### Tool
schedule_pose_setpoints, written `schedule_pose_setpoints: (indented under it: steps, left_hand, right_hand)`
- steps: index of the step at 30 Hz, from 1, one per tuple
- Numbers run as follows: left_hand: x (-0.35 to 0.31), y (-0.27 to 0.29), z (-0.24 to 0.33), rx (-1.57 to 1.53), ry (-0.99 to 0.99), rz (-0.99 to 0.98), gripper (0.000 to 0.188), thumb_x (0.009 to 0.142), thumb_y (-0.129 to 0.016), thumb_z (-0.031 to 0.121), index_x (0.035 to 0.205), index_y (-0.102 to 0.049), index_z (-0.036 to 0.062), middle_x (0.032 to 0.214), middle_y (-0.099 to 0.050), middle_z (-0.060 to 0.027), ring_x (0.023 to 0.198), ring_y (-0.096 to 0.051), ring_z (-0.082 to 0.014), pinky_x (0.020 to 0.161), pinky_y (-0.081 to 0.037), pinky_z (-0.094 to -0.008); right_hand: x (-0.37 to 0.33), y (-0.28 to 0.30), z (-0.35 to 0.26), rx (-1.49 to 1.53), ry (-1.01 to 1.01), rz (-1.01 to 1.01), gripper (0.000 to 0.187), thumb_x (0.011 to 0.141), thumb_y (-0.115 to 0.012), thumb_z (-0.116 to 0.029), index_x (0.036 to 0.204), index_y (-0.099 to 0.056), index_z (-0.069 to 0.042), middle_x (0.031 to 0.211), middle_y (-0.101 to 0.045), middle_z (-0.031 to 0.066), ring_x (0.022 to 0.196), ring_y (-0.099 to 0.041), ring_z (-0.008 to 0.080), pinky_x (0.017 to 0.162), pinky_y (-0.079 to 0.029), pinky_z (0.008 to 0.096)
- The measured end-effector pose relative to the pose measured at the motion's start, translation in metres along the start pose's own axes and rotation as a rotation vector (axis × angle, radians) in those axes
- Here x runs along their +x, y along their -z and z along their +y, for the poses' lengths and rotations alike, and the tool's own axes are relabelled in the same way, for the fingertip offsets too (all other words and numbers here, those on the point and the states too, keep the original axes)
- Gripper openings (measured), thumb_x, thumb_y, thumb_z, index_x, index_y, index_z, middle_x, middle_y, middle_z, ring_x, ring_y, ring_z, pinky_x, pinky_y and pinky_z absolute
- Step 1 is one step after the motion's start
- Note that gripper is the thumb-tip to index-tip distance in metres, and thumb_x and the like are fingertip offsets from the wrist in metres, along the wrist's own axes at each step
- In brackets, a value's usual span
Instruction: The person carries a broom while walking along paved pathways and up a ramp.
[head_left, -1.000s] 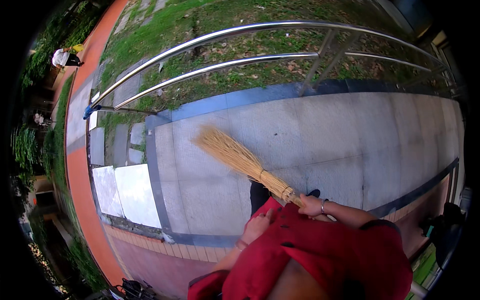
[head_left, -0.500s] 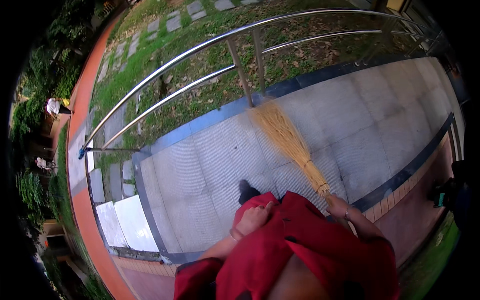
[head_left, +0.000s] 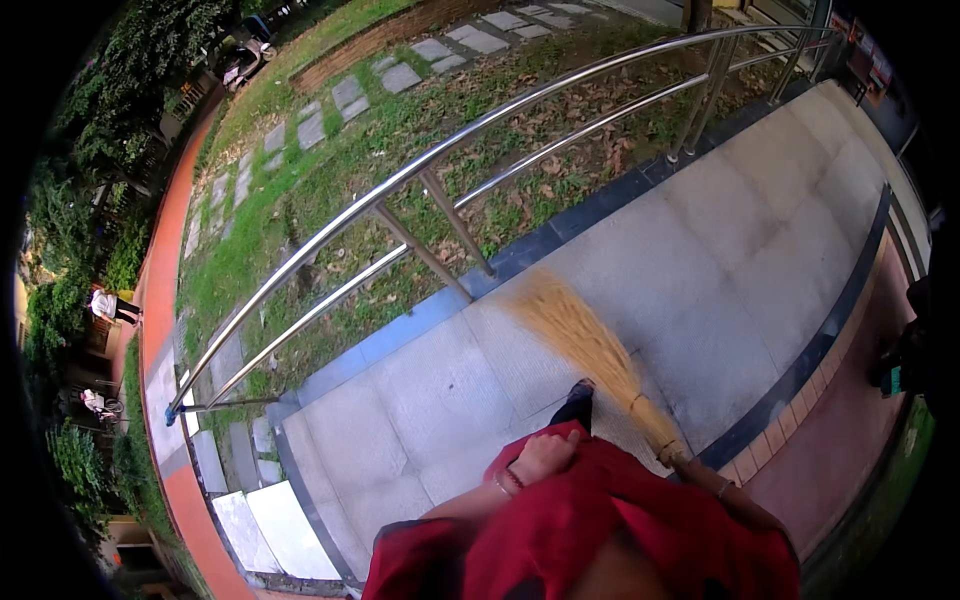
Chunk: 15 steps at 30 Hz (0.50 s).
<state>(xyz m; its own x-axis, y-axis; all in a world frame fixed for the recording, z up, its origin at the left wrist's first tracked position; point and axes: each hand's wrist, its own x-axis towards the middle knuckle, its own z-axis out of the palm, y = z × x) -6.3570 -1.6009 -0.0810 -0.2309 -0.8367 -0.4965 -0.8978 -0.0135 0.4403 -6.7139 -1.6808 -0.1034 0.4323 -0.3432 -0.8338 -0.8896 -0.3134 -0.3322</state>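
Note:
A straw broom (head_left: 598, 365) slants up and left across the paved ramp (head_left: 690, 270). My right hand (head_left: 697, 475) is wrapped round its bound handle end, low on the right. The broom's spread tip is smeared by motion and lies near the foot of the metal railing (head_left: 410, 175). Against the front of my red garment (head_left: 590, 490) rests my left hand (head_left: 545, 457), its fingers curled in. Whether cloth or anything else is inside them cannot be seen. One dark shoe (head_left: 582, 388) shows just beyond the garment.
A dark stone curb (head_left: 560, 232) runs under the railing, with leaf-strewn grass (head_left: 330, 235) beyond. Another dark edging strip (head_left: 790, 375) bounds the ramp's right side. White slabs (head_left: 283, 530) lie lower left beside an orange path (head_left: 165, 260). A person (head_left: 105, 303) stands far left.
My view has moved along the ramp, so the railing posts sit lower and further left. The broom's tip is lower in the picture. A foot now shows further right.

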Motion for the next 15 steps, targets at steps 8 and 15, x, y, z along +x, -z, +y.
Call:
schedule_pose_setpoints:
  steps: [8,15]
  left_hand:
    - [0.100,0.114,0.039,0.012,-0.107,-0.204,0.028,0.091,-0.035,0.020,0.115,-0.043,0.0081,0.095,-0.062,-0.0215,0.087,-0.063,-0.0370,0.072,-0.050,-0.0480]
    - [0.206,0.141,0.064,0.015,-0.291,-0.315,0.038,0.090,-0.036,0.024,0.126,-0.034,0.0104,0.099,-0.059,-0.0240,0.089,-0.061,-0.0400,0.076,-0.048,-0.0477]
  right_hand:
    - [-0.036,0.144,0.017,0.202,-0.247,0.385,0.049,0.076,-0.055,-0.016,0.113,-0.032,0.007,0.090,-0.056,0.0322,0.074,-0.062,0.0416,0.055,-0.055,0.0438]
    - [-0.032,0.175,0.034,0.521,-0.284,0.311,0.054,0.078,-0.059,-0.028,0.112,-0.031,0.004,0.092,-0.059,0.0316,0.089,-0.059,0.0453,0.075,-0.047,0.0479]
